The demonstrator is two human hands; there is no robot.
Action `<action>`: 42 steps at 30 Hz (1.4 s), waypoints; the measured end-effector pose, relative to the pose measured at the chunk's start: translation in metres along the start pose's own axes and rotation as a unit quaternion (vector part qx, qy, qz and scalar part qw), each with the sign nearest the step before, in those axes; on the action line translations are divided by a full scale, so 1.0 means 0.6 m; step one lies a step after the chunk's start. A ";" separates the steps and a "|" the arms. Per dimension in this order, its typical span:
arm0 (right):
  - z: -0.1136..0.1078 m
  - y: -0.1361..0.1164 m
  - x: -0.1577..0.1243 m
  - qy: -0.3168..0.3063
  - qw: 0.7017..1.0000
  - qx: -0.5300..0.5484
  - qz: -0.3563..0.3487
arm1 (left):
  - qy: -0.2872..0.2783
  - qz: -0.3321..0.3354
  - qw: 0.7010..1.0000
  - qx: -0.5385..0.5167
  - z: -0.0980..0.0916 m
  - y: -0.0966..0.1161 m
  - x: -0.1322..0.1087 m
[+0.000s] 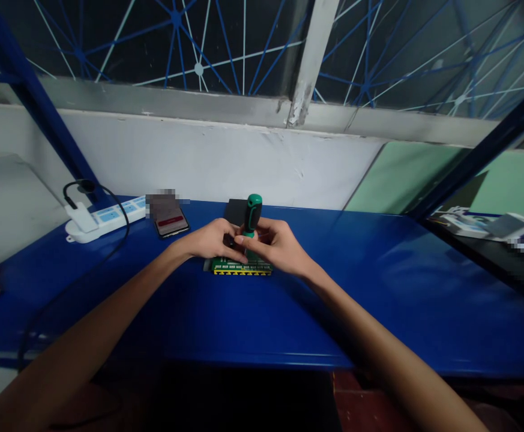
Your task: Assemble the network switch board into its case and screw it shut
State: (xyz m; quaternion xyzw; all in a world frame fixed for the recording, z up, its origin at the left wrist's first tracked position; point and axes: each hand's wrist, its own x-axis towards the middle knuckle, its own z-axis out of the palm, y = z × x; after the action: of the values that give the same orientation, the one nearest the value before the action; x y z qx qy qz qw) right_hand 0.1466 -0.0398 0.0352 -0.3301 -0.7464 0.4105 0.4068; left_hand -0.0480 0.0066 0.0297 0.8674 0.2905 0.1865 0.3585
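A screwdriver point(253, 215) with a black and green handle stands upright over a green circuit board point(230, 263). A row of yellow-fronted ports point(242, 272) lines the board's near edge. My right hand point(283, 245) is closed around the lower end of the screwdriver, and its fingers partly cover the handle's base. From the left, my left hand point(211, 239) is closed over the board, with a small black piece point(228, 240) at its fingers. The screwdriver's tip is hidden among the fingers, so I cannot tell what it touches.
Behind my hands a dark flat box point(235, 210) lies on the blue table point(243, 324). A phone point(171, 223) and a white power strip point(108, 217) with a plugged-in charger and black cable are at the left. Papers and a device point(509, 227) sit far right, by a blue frame post.
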 end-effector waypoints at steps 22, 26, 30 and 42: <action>-0.001 -0.006 -0.001 0.017 1.000 -0.001 0.006 | -0.014 0.006 1.000 -0.014 -0.003 0.007 -0.006; -0.002 -0.008 -0.001 0.031 0.999 -0.019 0.010 | 0.002 -0.001 1.000 -0.029 0.002 0.001 -0.004; -0.003 -0.008 -0.002 0.033 0.999 -0.017 0.010 | -0.006 -0.012 0.999 -0.030 0.000 0.005 -0.005; -0.011 -0.012 0.000 0.076 0.997 -0.002 0.006 | -0.015 0.001 1.000 0.011 -0.024 0.014 -0.010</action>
State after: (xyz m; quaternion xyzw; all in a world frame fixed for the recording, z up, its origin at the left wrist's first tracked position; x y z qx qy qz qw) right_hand 0.1513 -0.0409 0.0435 -0.3657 -0.7122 0.3851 0.4590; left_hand -0.0570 0.0053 0.0447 0.8742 0.2859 0.1708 0.3534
